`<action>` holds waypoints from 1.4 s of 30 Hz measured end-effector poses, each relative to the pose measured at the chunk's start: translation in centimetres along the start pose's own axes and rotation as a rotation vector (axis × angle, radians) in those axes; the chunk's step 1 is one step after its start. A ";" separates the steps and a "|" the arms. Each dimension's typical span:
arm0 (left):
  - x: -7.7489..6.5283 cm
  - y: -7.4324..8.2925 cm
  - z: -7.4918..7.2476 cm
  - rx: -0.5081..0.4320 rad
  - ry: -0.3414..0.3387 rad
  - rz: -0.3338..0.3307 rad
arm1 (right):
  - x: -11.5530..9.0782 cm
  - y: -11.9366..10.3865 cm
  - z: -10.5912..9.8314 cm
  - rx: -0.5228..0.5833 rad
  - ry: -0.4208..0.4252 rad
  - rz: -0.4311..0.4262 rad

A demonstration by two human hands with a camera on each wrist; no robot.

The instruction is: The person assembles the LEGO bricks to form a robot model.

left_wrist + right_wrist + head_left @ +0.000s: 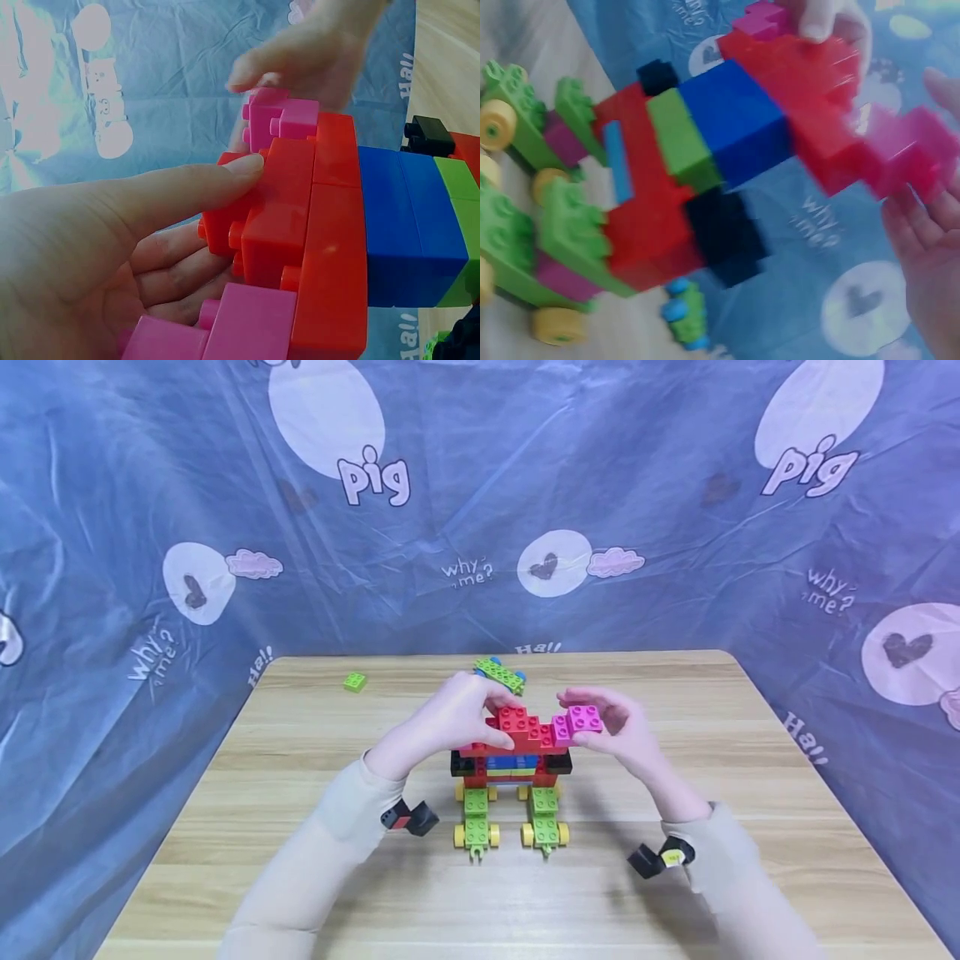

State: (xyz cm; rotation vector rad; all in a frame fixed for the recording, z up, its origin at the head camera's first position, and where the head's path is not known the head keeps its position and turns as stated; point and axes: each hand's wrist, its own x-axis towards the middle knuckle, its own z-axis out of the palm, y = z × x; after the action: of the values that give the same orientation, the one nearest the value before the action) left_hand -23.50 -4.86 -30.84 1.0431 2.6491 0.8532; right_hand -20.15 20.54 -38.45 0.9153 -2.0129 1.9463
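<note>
A tall build of toy bricks stands mid-table, with red stepped bricks (513, 720) across its top. My left hand (468, 714) grips these red bricks, its thumb (244, 166) pressed on the near side and the other fingers behind. At the right end sits a stepped pink brick (585, 720). My right hand (626, 731) is around that end, fingers (907, 225) close to the pink piece and thumb spread away from it. More pink bricks (251, 322) sit at the left end. Below are blue bricks (409, 225), black bricks (724, 232) and green wheeled bases (476, 831).
Behind the build lies a green wheeled base with blue wheels (498, 674). A loose green brick (355, 682) rests at the back left of the wooden table (300, 827). A blue printed cloth (465, 510) hangs around the back and sides.
</note>
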 end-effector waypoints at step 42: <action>-0.4 -1.1 -1.0 -0.042 -0.001 0.016 | 6.0 -5.3 3.6 -0.705 -0.338 0.269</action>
State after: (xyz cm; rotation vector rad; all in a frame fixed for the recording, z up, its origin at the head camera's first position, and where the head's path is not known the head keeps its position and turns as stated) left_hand -24.17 -6.22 -30.61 1.0551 2.6135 0.9064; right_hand -21.01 15.66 -31.24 0.8461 -2.8451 1.0416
